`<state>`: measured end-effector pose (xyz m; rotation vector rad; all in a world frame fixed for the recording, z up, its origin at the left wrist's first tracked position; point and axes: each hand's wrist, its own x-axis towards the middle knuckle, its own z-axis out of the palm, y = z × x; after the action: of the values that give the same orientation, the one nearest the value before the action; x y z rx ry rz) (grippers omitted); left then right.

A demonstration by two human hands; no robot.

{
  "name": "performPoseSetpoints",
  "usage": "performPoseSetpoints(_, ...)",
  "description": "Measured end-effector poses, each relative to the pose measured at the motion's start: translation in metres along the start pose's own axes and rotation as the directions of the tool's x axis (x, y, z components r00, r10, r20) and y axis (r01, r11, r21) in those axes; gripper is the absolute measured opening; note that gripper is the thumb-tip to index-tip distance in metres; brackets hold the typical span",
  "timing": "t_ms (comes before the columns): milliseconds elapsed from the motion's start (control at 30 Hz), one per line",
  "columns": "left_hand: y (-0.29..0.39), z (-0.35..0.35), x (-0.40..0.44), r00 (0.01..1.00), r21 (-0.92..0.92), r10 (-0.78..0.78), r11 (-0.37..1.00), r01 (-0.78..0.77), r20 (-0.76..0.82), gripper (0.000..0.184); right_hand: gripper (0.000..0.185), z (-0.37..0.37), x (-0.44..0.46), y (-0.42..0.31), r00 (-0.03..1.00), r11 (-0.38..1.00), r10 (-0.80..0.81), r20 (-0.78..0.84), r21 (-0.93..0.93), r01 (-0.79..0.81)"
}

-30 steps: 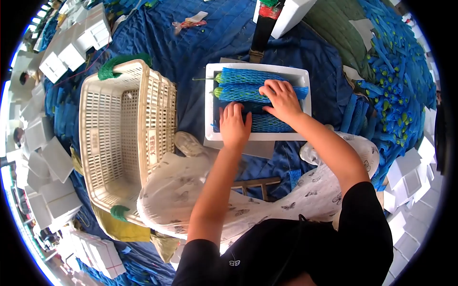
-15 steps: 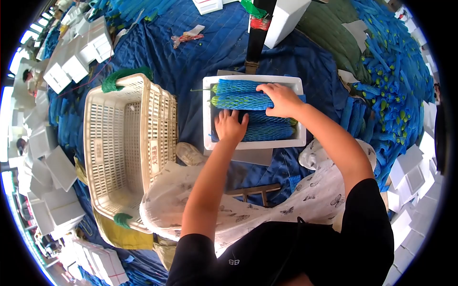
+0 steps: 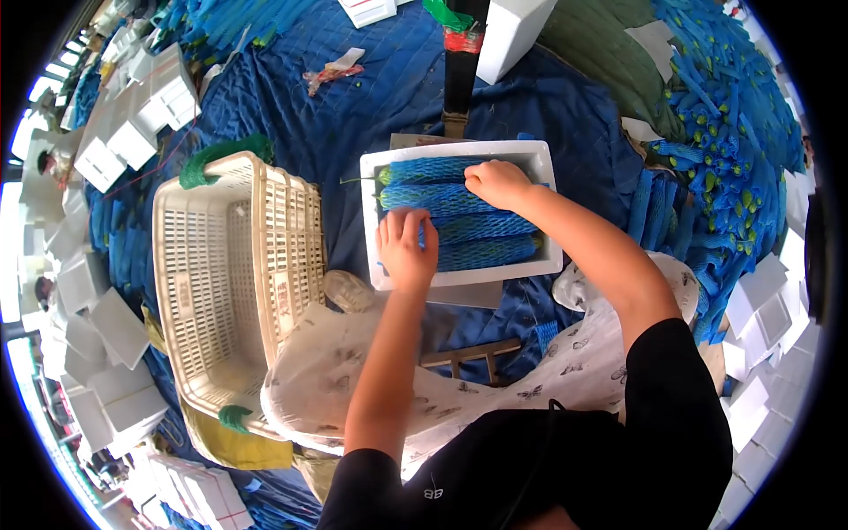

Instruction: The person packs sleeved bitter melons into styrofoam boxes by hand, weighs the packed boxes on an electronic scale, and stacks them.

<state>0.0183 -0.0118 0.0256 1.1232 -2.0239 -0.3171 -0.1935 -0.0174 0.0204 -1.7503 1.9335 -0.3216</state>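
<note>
A white foam box (image 3: 372,256) stands before me, holding several long green vegetables in blue foam net sleeves (image 3: 490,252), laid side by side. At the upper rows, my right hand (image 3: 499,185) has its fingers curled and pinched on the netting of a sleeved vegetable (image 3: 424,170). My left hand (image 3: 407,252) is over the box's left end, its fingers bent down at the lower rows. A bit of blue netting shows by its fingertips; the exact grip is partly hidden. Green tips and a thin stem stick out at the left end.
To the left stands a cream plastic basket (image 3: 296,256) with green-wrapped handles. A dark post (image 3: 461,79) rises just behind the box. Many sleeved vegetables (image 3: 733,177) are heaped at right. White foam boxes (image 3: 168,97) are stacked at left. A low wooden frame (image 3: 473,358) lies near my legs.
My left hand has drawn slightly back and left, its spread fingers now curling. The right hand has shifted slightly left and its fingers have closed. The lower rows show more fully.
</note>
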Motion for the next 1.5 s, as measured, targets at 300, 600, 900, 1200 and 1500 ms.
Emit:
performPoseSetpoints(300, -0.020, 0.034, 0.013, 0.972, 0.053, 0.004, 0.998, -0.017, 0.235, 0.021, 0.026, -0.018, -0.061, 0.008, 0.849, 0.877, -0.458, -0.264, -0.288, 0.384)
performPoseSetpoints(600, -0.025, 0.050, 0.013, 0.946, 0.176, 0.026, 0.981, -0.087, 0.324, 0.030, 0.023, -0.003, -0.056, 0.054, 0.996, 0.942, -0.089, 0.027, -0.324, 0.093)
performPoseSetpoints(900, -0.020, -0.004, 0.072, 0.984, 0.234, 0.010, 0.971, -0.052, 0.179, 0.028, 0.034, -0.022, -0.051, 0.047, 0.983, 0.853, -0.109, 0.147, -0.493, 0.169)
performPoseSetpoints(1200, -0.071, 0.040, 0.073, 0.763, 0.446, -0.055, 0.837, -0.316, 0.644, 0.008, 0.019, -0.035, -0.025, 0.051, 0.994, 0.963, -0.030, 0.103, -0.265, 0.057)
performPoseSetpoints(1500, -0.040, 0.059, 0.096, 0.594, 0.512, -0.157, 0.702, -0.494, 0.789, 0.016, 0.013, -0.018, -0.012, 0.044, 0.996, 0.964, 0.051, 0.077, -0.266, -0.029)
